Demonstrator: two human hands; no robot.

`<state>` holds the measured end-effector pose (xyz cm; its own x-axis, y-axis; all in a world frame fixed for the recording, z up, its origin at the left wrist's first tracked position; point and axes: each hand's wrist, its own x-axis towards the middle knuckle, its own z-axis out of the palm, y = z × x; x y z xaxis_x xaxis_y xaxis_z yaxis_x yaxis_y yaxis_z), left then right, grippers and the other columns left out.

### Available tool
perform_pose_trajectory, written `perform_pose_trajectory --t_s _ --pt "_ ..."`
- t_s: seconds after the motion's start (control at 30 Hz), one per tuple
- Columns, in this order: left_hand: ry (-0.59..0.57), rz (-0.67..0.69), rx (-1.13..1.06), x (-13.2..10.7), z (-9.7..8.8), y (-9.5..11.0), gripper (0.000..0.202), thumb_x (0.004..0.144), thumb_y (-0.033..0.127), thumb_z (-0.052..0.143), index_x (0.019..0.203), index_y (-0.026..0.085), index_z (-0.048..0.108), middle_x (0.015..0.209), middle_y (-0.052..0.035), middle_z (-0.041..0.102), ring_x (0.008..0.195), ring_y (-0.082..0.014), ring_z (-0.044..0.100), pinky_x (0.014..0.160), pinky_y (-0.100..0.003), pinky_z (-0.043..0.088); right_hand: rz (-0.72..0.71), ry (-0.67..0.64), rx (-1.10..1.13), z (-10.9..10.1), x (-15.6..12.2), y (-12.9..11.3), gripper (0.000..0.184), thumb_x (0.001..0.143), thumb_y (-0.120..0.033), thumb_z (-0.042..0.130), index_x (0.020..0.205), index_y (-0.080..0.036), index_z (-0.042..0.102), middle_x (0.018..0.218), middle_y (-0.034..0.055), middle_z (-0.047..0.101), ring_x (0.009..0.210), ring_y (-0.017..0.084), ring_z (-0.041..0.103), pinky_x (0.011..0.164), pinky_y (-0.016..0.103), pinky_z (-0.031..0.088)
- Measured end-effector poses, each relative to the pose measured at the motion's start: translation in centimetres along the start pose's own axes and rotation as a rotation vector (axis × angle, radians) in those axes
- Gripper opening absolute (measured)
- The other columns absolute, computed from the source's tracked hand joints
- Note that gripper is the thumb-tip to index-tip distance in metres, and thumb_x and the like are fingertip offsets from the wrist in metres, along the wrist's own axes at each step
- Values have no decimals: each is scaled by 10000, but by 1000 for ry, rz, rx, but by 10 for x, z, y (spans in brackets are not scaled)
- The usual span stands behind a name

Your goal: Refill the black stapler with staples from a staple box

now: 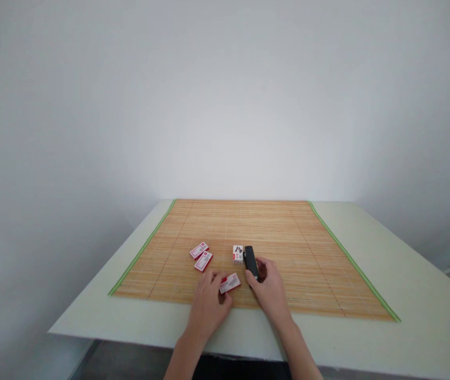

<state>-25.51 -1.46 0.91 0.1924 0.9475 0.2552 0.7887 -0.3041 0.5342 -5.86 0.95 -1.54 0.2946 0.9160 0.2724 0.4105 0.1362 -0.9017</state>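
Observation:
My left hand (pixel 208 303) rests on the bamboo mat (pixel 288 237), fingers curled on a small red-and-white box (pixel 230 283). My right hand (pixel 269 287) lies to its right, fingers wrapped round the near end of a black stapler (pixel 250 259) that points away from me. A small white box (pixel 238 254) stands touching the stapler's left side. Two more red-and-white boxes (pixel 201 255) lie side by side further left on the mat.
The mat has green edges and covers most of a pale table (pixel 414 274). The table's front edge runs just under my wrists. A plain white wall rises behind. Floor shows at the far right.

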Motion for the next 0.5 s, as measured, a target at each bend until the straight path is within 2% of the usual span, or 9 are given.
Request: perform_pose_trajectory --t_s 0.13,0.23,0.37,0.5 --pt "-74 70 -35 -8 -1 11 487 787 164 600 1240 329 670 1210 -48 636 1151 -266 570 1024 -420 442 -22 -51 -66 -19 2 -4 374 828 -362 642 1169 -215 682 1021 84 713 914 274 667 847 416 535" --pt "-102 103 -91 -6 -1 19 421 866 258 608 1276 345 657 1292 -34 631 1206 -265 546 1051 -420 424 -40 -73 -96 -37 5 -3 347 799 -319 634 1129 -241 713 1028 78 729 926 283 668 859 417 522" --pt "-110 108 -147 -3 0 26 401 978 338 514 1370 324 596 1424 -36 576 1312 -262 486 1117 -436 379 -64 -146 -118 -57 9 -4 345 750 -264 635 1077 -264 748 1044 58 742 957 283 666 913 426 504" --pt "-90 116 -120 -8 3 30 414 999 359 491 1402 337 579 1458 -40 551 1339 -271 461 1144 -458 357 -122 -272 -77 -58 13 -13 371 740 -215 606 1074 -266 758 1085 45 747 1018 269 664 957 417 491"
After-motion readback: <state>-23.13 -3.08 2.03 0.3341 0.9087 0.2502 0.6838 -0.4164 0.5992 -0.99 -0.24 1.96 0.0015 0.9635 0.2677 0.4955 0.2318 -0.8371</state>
